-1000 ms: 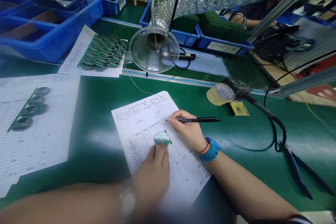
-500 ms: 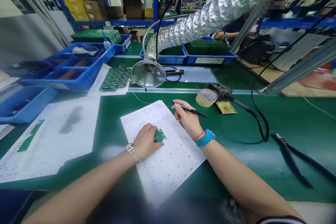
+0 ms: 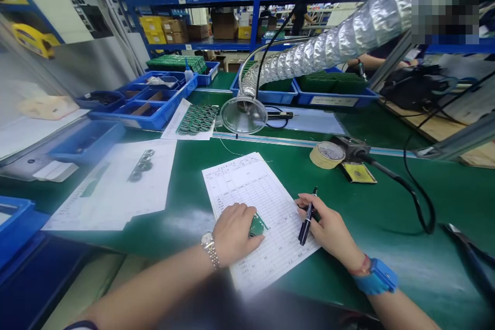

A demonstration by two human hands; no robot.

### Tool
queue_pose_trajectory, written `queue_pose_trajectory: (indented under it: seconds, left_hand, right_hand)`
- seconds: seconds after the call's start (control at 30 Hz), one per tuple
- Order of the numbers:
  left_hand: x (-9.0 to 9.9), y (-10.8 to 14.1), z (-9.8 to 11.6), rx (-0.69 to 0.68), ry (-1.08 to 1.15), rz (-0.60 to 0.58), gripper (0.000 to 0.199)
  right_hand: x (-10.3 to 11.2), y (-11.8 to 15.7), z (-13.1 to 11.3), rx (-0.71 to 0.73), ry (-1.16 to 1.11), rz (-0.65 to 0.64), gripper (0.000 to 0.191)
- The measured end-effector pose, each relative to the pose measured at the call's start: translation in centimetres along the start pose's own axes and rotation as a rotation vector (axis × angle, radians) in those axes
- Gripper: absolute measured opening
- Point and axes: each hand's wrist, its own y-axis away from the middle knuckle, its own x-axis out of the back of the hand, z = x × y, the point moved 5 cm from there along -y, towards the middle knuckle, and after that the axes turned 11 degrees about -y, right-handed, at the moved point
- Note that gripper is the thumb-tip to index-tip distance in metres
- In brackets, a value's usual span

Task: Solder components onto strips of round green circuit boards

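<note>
My left hand [image 3: 235, 233], with a metal watch at the wrist, is closed around a small green circuit board [image 3: 257, 225] over the printed form [image 3: 270, 206]. Part of the board shows between thumb and fingers. At the form's right edge, my right hand [image 3: 328, 224] holds a black pen [image 3: 307, 224] between its fingers, the pen pointing away from the form's lines. The form lies slanted on the green table [image 3: 185, 191], its grid rows visible between the hands.
Beyond the form stand a round magnifier [image 3: 244, 115], a tape roll [image 3: 327, 155] and green boards [image 3: 198, 119] on paper. Blue bins [image 3: 154, 113] are at the left, pliers [image 3: 469, 247] at the right. A silver duct [image 3: 328, 44] hangs above.
The view has swung left, so the table things appear further right. My right hand has come down along the form's right edge, and the pen has turned steeper. My left hand still holds the board.
</note>
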Motion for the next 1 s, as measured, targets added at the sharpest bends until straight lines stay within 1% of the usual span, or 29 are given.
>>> queue_pose_trajectory:
  seconds: [0.13, 0.23, 0.3, 0.33, 0.37, 0.43, 0.5, 0.6, 0.7, 0.77, 0.8, 0.87, 0.9, 0.93, 1.0]
  left_hand:
    - [-0.4, -0.8, 0.2, 0.034, -0.128, -0.016, 0.035]
    - [-0.6, -1.2, 0.0, 0.042, -0.169, -0.032, 0.045]
    - [-0.4, -1.2, -0.3, 0.032, -0.155, -0.05, 0.054]
    - [-0.2, -1.3, -0.6, 0.023, -0.15, -0.057, 0.055]
    - [0.1, -1.5, -1.0, 0.017, -0.149, -0.06, 0.052]
    - [0.9, -2.6, -1.9, 0.008, -0.154, -0.055, 0.037]
    - [1.6, -4.8, -3.0, -0.007, -0.163, -0.04, 0.024]
    - [1.9, -9.6, -4.3, -0.058, -0.163, -0.023, 0.019]
    - [1.3, -14.5, -5.1, -0.098, -0.159, -0.028, 0.02]
    - [0.4, -16.9, -5.5, -0.093, -0.154, -0.044, 0.022]
    - [-0.1, -17.8, -5.7, -0.083, -0.15, -0.052, 0.023]
    - [-0.9, -18.9, -6.0, -0.058, -0.136, -0.06, 0.024]
    - [-1.1, -19.1, -6.1, -0.051, -0.125, -0.059, 0.023]
    - [-1.0, -19.2, -6.1, -0.045, -0.111, -0.056, 0.023]
    - [-0.4, -18.5, -6.0, -0.039, -0.078, -0.044, 0.02]
  right_hand:
    - [-0.8, -0.1, -1.0, 0.002, 0.019, -0.018, 0.022]
    - [-1.4, -0.6, -1.4, 0.007, 0.035, -0.083, 0.022]
    - [-1.7, -1.1, -1.3, -0.029, 0.05, -0.144, 0.024]
    - [-1.9, -1.4, -1.2, -0.058, 0.063, -0.173, 0.026]
    - [-1.9, -1.8, -1.0, -0.094, 0.075, -0.195, 0.026]
    - [-2.1, -2.8, -0.7, -0.164, 0.084, -0.212, 0.026]
    - [-2.3, -3.9, -0.7, -0.209, 0.063, -0.2, 0.025]
    - [-3.3, -5.5, -1.1, -0.234, 0.01, -0.176, 0.022]
    - [-4.6, -6.7, -1.4, -0.266, -0.083, -0.161, 0.019]
    - [-5.2, -7.0, -1.5, -0.293, -0.176, -0.151, 0.02]
    - [-5.3, -6.9, -1.4, -0.309, -0.23, -0.14, 0.024]
    - [-4.6, -6.4, -0.9, -0.341, -0.35, -0.096, 0.034]
    - [-3.8, -6.0, -0.5, -0.355, -0.413, -0.056, 0.04]
    - [-2.7, -5.6, 0.1, -0.366, -0.475, 0.001, 0.043]
    - [0.6, -4.6, 1.9, -0.375, -0.592, 0.169, 0.044]
